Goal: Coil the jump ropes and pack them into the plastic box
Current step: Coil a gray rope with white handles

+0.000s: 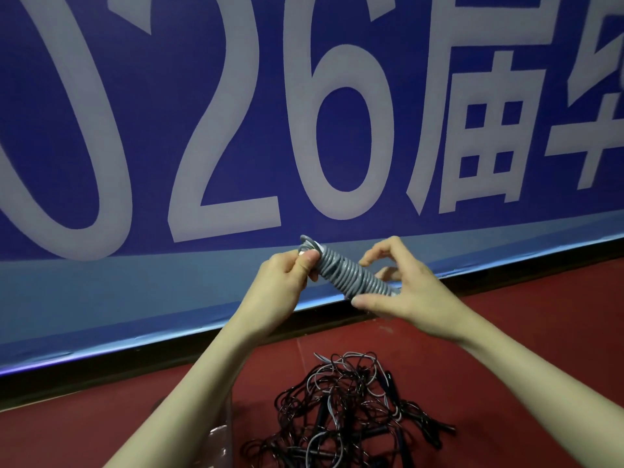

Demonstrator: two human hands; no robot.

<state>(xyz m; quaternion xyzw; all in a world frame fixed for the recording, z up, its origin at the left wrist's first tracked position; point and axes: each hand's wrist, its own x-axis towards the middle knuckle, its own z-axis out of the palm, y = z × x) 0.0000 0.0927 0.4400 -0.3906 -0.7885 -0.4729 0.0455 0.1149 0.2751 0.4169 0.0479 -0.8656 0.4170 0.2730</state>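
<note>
Here we are, up at chest height in front of the big blue banner (pixel 236 96), and the grey jump rope (pixel 344 273) is nearly a finished bundle: tight turns wound side by side around what looks like its handles, the whole thing slanting down from upper left to lower right. The left hand (pixel 287 275) grips the upper end, thumb pressed across the top turns where a loose loop of cord sticks up. The right hand (pixel 405 292) holds the lower end, thumb lying under the bundle, while its forefinger curls above the coils, apparently just clear of them.

To my eye this is the finishing step, securing the tail. The thing to get right now is tension: keep that left thumb clamped so the top turns cannot spring loose, and tuck the free loop under a turn rather than leaving it standing proud. The cord looks springy, so any slack and the winding will likely unravel from the top down.

Down on the red floor (pixel 506 366) there's plenty more work: a tangled heap of black and grey ropes (pixel 347 410) with dark handles poking out. Just left of it, partly behind the left forearm, the clear edge of what I take to be the plastic box (pixel 223 434) peeks in; I can't see inside it. The bundle should go in flat, so its turns stay pressed together.
</note>
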